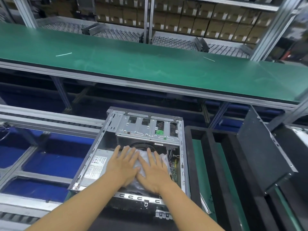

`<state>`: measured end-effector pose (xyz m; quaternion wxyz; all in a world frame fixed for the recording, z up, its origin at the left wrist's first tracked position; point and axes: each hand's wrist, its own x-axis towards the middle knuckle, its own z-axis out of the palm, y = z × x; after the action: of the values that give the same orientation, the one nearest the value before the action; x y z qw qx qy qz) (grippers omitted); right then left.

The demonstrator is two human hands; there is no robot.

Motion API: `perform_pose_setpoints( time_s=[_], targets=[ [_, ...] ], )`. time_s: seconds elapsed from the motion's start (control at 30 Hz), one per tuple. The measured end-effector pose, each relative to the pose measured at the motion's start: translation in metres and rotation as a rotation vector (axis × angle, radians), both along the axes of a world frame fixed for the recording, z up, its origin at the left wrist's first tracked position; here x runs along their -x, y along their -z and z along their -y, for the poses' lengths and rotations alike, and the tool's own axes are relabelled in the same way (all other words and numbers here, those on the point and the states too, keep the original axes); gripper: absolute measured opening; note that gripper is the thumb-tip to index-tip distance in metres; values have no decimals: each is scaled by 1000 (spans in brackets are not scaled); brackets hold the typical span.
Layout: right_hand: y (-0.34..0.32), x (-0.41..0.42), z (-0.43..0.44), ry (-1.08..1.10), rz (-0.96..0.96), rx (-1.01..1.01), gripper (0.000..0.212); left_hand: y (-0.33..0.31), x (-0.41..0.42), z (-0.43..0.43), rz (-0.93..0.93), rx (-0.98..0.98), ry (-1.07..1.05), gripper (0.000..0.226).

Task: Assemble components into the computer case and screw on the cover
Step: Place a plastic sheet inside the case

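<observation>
Pressing flat: left hand (122,165) and right hand (154,171), fingers straight, gripping nothing, lie side by side on a silvery bag (142,155) inside the open case (182,155), beside the PSU (98,165). Judged step: settling the bag before closing. Next calls for lifting the cover (261,155), which leans at right, and aligning it. Bag contents hidden; no screws made out.

- Computer case (133,196): grey steel, open-topped, lying flat before you.
- Silvery bag (142,155): inside your case, just in front of the drive cage (146,129).
- Black cover panel (265,155): on edge, tilted, to your right, apart from the case.
</observation>
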<state>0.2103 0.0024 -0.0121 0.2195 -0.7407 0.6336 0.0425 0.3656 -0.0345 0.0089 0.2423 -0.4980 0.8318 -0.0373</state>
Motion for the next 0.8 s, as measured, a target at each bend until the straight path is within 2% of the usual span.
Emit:
perform_pose_setpoints(
  time_s=[0.07, 0.17, 0.3, 0.53, 0.67, 0.8],
  targets=[
    [1, 1, -2, -13, -19, 51, 65, 4, -4, 1, 18, 3, -28, 65],
    [4, 2, 0, -31, -104, -67, 68, 10, -5, -1, 90, 2, -44, 66],
    [2, 3, 7, -45, -72, -157, 68, 6, 3, -2, 176, 10, -54, 68],
    [2, 1, 0, -35, -19, -14, 76, -8, -5, 3, -18, -32, 18, 63],
    [1, -5, -2, -57, 15, 53, 75, -11, -8, 2, 95, -28, 31, 64],
    [5, -4, -3, -113, -114, -29, 86, -4, -9, -2, 198, -10, -16, 69]
  ],
)
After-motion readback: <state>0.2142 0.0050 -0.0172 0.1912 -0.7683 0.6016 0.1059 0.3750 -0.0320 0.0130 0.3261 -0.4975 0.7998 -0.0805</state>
